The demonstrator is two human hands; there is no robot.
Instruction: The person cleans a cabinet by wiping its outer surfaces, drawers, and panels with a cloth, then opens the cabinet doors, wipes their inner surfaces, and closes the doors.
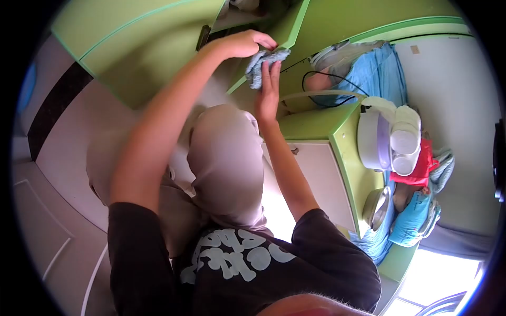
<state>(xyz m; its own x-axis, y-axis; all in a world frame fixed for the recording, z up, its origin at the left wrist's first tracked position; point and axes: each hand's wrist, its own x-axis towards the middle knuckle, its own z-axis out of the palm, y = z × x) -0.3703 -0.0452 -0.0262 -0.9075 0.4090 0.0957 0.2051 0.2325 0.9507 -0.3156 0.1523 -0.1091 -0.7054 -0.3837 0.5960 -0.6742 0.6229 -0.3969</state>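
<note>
A folded grey-blue cloth (256,69) is between my two hands, at the edge of an open green cabinet panel (293,26). My left hand (243,44) reaches over from above, its fingers bent at the cloth's upper end and close to the panel's edge. From below, my right hand (269,94) holds the cloth with its fingers laid straight along it; its thumb is hidden. Behind the panel is a dark opening (263,16) with items I cannot make out.
My bent knee (226,152) is between my arms. To the right a green and white cabinet (316,168) carries white containers (374,139) and a metal pot (376,206). Beyond are blue fabric (382,73), a red bag (419,168) and a blue packet (411,221).
</note>
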